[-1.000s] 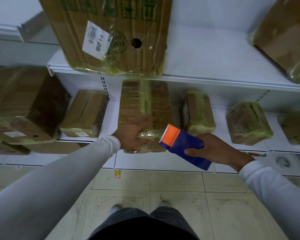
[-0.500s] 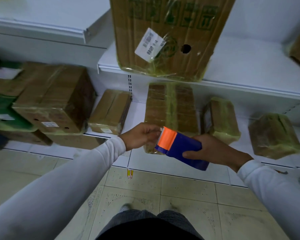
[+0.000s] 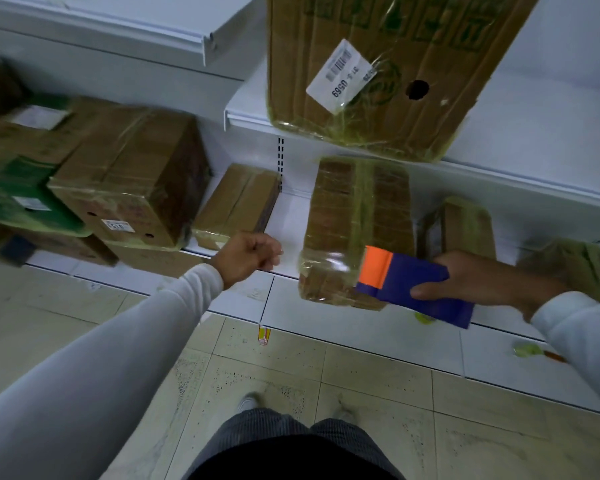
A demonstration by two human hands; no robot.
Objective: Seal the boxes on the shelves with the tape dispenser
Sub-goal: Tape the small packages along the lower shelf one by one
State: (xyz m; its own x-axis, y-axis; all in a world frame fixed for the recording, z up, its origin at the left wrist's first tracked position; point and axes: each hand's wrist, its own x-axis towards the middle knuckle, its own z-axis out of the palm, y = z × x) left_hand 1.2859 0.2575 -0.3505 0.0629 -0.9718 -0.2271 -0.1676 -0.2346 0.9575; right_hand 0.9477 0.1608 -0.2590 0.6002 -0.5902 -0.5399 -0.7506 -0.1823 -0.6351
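A large taped cardboard box [image 3: 132,188] is seen on the lower shelf [image 3: 288,216] at the left. The left hand [image 3: 250,254] is held before that shelf's edge, fingers curled on nothing visible. Further right, a tall tape-wrapped box [image 3: 357,220] stands there, and the blue-and-orange tape dispenser [image 3: 409,282] is gripped by the right hand [image 3: 482,282] against its front.

Motion-blurred stacked boxes [image 3: 21,161] at left edge; right hand [image 3: 482,282] smeared; large box [image 3: 378,74] cropped above.
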